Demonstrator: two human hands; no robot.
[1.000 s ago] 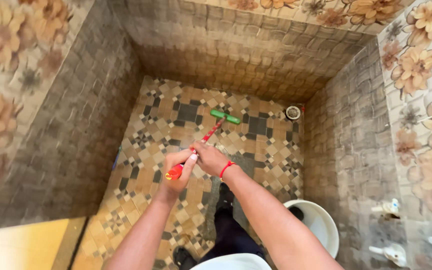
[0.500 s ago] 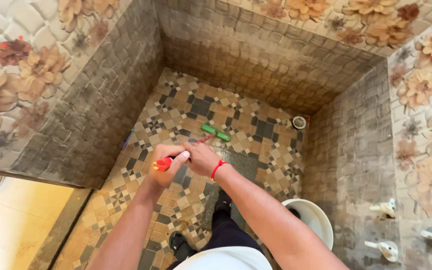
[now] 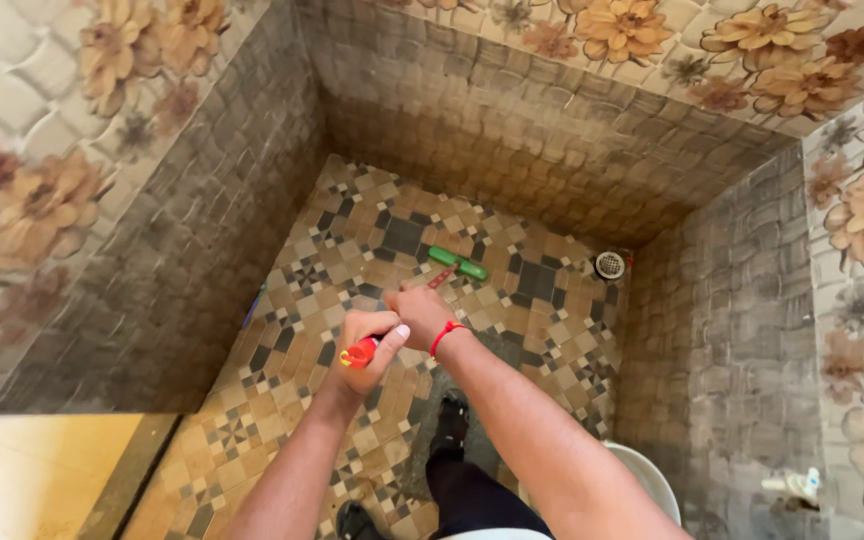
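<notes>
Both my hands grip the red handle (image 3: 362, 351) of a long floor brush. My left hand (image 3: 367, 345) wraps the handle's near end, and my right hand (image 3: 422, 315), with a red band on the wrist, holds it just further along. The green brush head (image 3: 457, 263) rests on the patterned brown floor tiles (image 3: 352, 250) toward the far wall. Most of the shaft is hidden behind my right hand. My feet in dark shoes stand on the floor below my arms.
Brown tiled walls with flower tiles above close in on three sides. A round metal floor drain (image 3: 609, 264) sits in the far right corner. A white bucket rim (image 3: 652, 480) stands at the lower right, a white tap (image 3: 797, 485) beyond it.
The brush head has shifted across the floor toward the far wall and my hands have followed it, while my head turned, bringing more of the left wall into view.
</notes>
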